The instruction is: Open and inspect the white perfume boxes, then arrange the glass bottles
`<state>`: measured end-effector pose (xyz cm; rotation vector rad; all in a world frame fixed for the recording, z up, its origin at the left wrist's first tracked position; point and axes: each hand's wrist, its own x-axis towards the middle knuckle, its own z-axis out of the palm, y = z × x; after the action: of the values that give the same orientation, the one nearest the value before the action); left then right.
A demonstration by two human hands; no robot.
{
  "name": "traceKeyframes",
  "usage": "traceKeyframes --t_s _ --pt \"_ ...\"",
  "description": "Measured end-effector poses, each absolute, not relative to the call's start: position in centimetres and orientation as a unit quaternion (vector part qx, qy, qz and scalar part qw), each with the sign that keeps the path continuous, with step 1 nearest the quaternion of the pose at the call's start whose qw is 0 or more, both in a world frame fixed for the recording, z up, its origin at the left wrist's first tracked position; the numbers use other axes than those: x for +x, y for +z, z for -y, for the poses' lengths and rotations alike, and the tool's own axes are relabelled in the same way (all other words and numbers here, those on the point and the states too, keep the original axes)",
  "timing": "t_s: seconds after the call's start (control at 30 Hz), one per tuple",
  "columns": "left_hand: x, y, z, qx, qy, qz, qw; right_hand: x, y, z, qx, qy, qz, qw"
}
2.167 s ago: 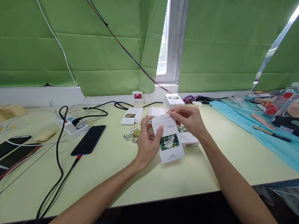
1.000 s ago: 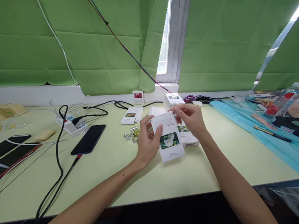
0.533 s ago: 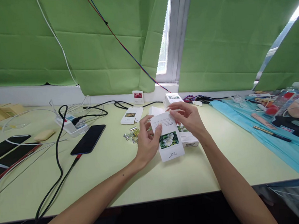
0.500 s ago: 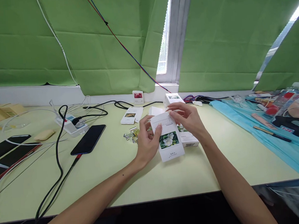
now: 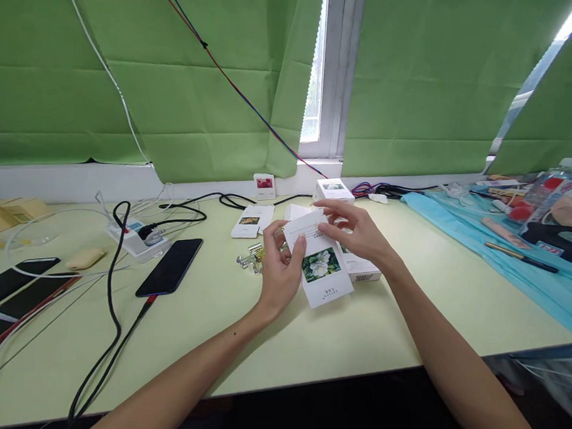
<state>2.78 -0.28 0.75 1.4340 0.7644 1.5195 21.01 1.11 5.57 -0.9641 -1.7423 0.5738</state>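
Observation:
A white, flattened-looking carton [image 5: 328, 288] printed with a white flower hangs above the table, its lettering upside down to me. My left hand [image 5: 282, 267] is closed on its left edge, thumb in front and fingers behind. At the upper right edge, my right hand [image 5: 356, 231] pinches the same carton between thumb and fingers. Partly covered by it, a white box [image 5: 364, 268] with a barcode lies behind on the table. Beyond my left hand are several shiny gold and silver pieces [image 5: 250, 256], and an opened carton [image 5: 252, 221] with a yellow picture.
A black phone [image 5: 169, 267] on a cable and a white power strip [image 5: 138, 241] lie to the left. At the back stand a small red-pictured box [image 5: 264, 186] and a white box [image 5: 333, 190]. A blue sheet [image 5: 495, 265] with odds and ends covers the right side.
The carton has tilted slightly and its upper end has shifted a little left. My right thumb has slid left along its top part; my left hand keeps its hold.

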Motion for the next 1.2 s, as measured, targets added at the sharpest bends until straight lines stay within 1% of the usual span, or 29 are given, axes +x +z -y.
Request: traceKeyframes --t_s 0.13,0.33,0.47,1.2 --pt "2.83 0.8 0.28 0.58 0.612 -0.313 0.438 20.88 5.65 -1.06 -0.383 0.247 0.741 0.494" --pt "2.85 0.68 0.27 0.581 0.612 -0.314 0.434 20.77 5.64 -0.73 -0.386 0.315 0.728 0.471" --pt "2.78 0.62 0.18 0.58 0.612 -0.312 0.437 20.82 5.39 -0.69 -0.386 0.332 0.721 0.471" --pt "2.71 0.71 0.35 0.581 0.607 -0.312 0.443 20.6 5.62 -0.65 -0.372 0.346 0.717 0.477"
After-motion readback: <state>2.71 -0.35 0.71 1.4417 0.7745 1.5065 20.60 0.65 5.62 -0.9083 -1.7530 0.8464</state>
